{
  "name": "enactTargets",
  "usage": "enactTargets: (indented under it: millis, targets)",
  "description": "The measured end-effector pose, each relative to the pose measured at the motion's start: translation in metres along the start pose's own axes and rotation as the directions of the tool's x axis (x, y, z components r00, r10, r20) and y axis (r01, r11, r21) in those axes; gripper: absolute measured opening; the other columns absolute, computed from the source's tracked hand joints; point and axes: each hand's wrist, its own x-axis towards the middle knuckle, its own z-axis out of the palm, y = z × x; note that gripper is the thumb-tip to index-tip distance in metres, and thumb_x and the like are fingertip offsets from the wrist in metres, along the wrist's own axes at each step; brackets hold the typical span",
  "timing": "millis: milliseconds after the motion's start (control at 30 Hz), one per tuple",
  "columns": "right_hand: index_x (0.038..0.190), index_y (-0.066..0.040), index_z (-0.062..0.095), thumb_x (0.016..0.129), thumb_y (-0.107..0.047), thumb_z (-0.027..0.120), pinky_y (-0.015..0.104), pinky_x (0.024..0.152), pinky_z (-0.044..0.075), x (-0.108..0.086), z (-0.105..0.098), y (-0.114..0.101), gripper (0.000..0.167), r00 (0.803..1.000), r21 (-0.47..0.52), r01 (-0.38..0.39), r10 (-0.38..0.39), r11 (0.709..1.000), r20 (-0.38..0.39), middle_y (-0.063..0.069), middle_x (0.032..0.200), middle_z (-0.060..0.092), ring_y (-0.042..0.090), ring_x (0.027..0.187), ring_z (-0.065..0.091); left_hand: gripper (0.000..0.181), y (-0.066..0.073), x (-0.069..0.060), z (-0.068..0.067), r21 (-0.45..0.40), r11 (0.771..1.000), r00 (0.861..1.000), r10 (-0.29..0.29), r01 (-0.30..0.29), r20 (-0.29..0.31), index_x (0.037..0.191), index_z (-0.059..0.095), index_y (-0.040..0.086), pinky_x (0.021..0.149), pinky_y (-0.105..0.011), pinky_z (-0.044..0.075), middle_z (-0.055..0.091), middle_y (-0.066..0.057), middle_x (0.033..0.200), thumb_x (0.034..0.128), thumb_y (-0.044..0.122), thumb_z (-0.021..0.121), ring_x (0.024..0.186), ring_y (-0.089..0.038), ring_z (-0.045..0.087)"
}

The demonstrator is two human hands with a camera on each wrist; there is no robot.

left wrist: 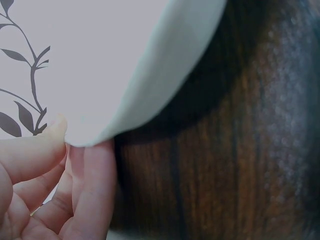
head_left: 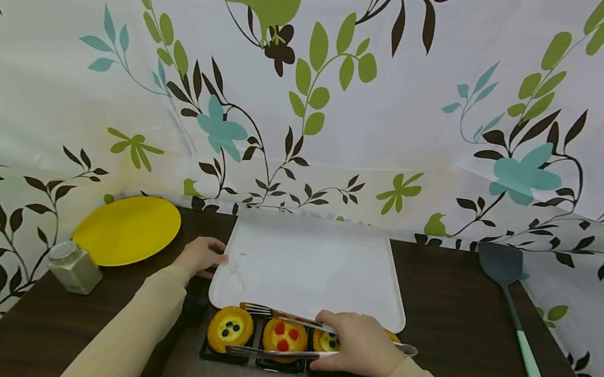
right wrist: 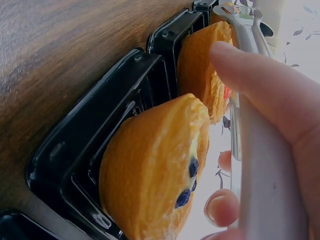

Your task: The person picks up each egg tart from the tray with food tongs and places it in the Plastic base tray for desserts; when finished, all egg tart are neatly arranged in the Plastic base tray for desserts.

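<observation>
My left hand (head_left: 202, 257) pinches the left rim of a white tray (head_left: 313, 269); in the left wrist view the thumb lies above the tray edge and fingers are beneath it. Metal tongs (head_left: 288, 315) are held in my right hand (head_left: 360, 344), their two arms spread and pointing left over a row of tarts. The leftmost tart (head_left: 230, 327) has blueberries on top, and the one beside it (head_left: 278, 341) carries red fruit. Further right, tarts are partly hidden by my right hand. The right wrist view shows a blueberry tart (right wrist: 145, 160) seated in a black plastic tray (right wrist: 95, 140).
A yellow plate (head_left: 128, 230) and a glass jar (head_left: 75, 268) of pale contents stand on the left. To the right lies a spatula (head_left: 529, 363) with a mint handle. A patterned cloth (head_left: 313, 118) hangs behind the dark wooden table (head_left: 450, 304).
</observation>
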Motion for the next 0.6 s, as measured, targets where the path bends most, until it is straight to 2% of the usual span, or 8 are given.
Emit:
enactTargets:
  millis: [200,600]
  targets:
    - [0.112,-0.019,0.061,0.068,-0.056,0.078,0.03,0.065,0.053,-0.0006,0.0,-0.0007,0.061,1.0,-0.035,0.017,-0.017,0.999,-0.013,-0.006,0.097,0.068,0.008,0.079,0.061,0.036,0.0014,-0.0004,0.0004,0.01,1.0,1.0,-0.005,0.005,-0.007,0.125,0.055,0.001,0.07,-0.034,0.059,0.053,-0.022,0.121,0.0912,0.012,0.063,0.094,-0.028,0.06]
    - [0.111,-0.019,0.06,0.067,-0.059,0.077,0.03,0.064,0.054,-0.0019,-0.0002,-0.0002,0.062,1.0,-0.062,0.013,-0.014,0.998,-0.019,-0.003,0.096,0.069,0.01,0.079,0.063,0.036,0.0022,-0.001,0.001,0.012,1.0,1.0,-0.009,0.009,-0.008,0.124,0.054,0.0,0.071,-0.034,0.059,0.052,-0.021,0.122,0.091,0.011,0.063,0.095,-0.028,0.06]
